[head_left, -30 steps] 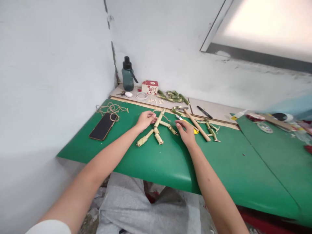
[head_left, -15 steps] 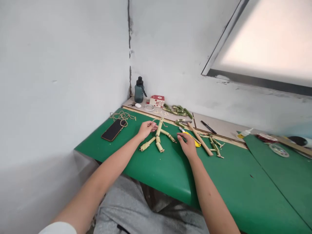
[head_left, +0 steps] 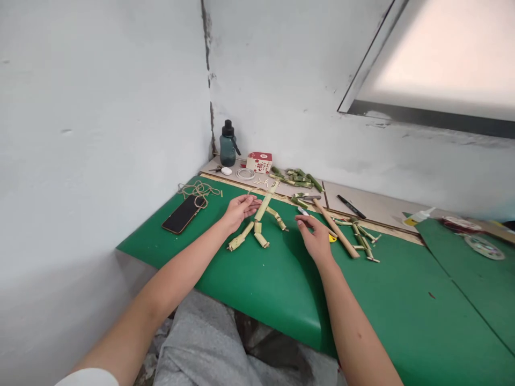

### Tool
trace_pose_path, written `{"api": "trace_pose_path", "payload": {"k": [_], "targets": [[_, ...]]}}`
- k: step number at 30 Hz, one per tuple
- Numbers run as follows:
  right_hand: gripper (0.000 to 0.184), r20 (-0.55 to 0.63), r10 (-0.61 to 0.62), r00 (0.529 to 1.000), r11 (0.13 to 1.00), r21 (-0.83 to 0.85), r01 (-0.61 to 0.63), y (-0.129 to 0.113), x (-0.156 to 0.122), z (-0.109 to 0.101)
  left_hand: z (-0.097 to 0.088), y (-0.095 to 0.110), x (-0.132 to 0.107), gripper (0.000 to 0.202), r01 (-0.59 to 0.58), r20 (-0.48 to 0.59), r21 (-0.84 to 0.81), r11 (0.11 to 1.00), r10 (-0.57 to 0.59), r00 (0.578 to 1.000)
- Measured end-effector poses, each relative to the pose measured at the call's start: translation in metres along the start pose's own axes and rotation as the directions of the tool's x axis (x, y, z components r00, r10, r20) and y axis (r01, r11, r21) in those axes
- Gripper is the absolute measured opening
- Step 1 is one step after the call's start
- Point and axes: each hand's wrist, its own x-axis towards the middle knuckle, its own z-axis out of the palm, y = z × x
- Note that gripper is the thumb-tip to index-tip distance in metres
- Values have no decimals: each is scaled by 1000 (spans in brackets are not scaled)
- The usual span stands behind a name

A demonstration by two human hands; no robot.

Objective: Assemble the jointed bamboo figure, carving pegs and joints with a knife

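A jointed figure of pale green bamboo pieces [head_left: 264, 209] stands tilted over the green mat, its head end up and to the right. My left hand [head_left: 240, 211] is closed at its left side, with fingertips at the long body piece and a thin cord beside them. Limb pieces hang down toward the mat below. To the right of the figure, my right hand [head_left: 316, 236] hovers with loosely curled fingers apart and nothing visible in it. Close to that hand lie a yellow-handled tool [head_left: 332, 238], partly hidden, and a wooden stick [head_left: 337, 230].
A second bamboo figure [head_left: 358, 238] lies at right. At left, twine [head_left: 197, 188] overlaps a phone [head_left: 183, 215]. Along the back are a bottle [head_left: 228, 147], a red-and-white box [head_left: 259, 162], a white cable coil [head_left: 245, 173], bamboo pieces [head_left: 300, 178], a black marker [head_left: 351, 206] and a glue bottle [head_left: 418, 216].
The bamboo figure has tilted, its head end shifting up and to the right in my left hand. My right hand stays beside it, fingers still apart. The view has shifted slightly.
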Motion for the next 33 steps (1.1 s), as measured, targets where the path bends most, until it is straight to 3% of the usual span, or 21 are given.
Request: {"api": "trace_pose_path", "payload": {"k": [8, 13, 16, 19, 22, 26, 33], "targets": [[34, 73, -27, 997, 998, -56, 31, -8, -2, 4, 1, 13, -4, 9, 40, -3, -197, 980, -41, 999], [28, 100, -129, 987, 985, -100, 139, -26, -7, 9, 2, 10, -1, 10, 46, -25, -272, 961, -55, 998], [28, 210, -222, 952, 965, -96, 246, -49, -17, 22, 2, 10, -1, 12, 40, -25, -302, 952, -50, 998], [35, 362, -298, 883, 934, -77, 347, -68, -26, 36, 1, 12, -1, 13, 30, -23, -327, 945, -40, 999], [40, 439, -299, 847, 930, -64, 362, -72, -29, 42, -1, 15, -2, 13, 24, -18, -342, 939, -32, 999], [38, 394, -253, 883, 952, -60, 300, -58, -23, 37, 0, 20, -5, 14, 45, 13, -363, 931, -43, 999], [33, 136, -132, 982, 989, -46, 139, -35, -12, 25, 7, 24, -11, 21, 79, 50, -409, 909, -64, 997]]}}
